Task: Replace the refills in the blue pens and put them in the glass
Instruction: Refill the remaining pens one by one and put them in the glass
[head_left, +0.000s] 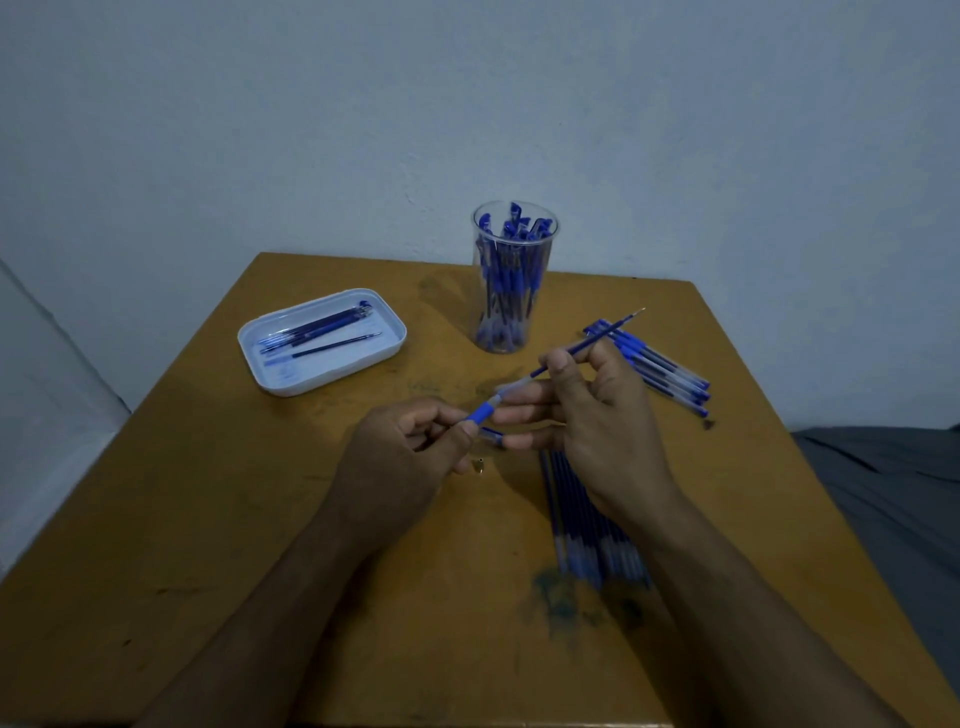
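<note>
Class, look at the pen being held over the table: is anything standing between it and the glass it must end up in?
Nothing visible does. The pen, held in the left hand and right hand, has bare table between it and the glass, whose mouth is open though crowded with pens.

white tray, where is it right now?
Head view: the white tray sits on the table's far left part, left of the glass of blue pens, with a few refills lying in it.

Dim, bluish light — soft shadows beneath the forearms, wide-angle bending at the edges, slight softness throughout.
</note>
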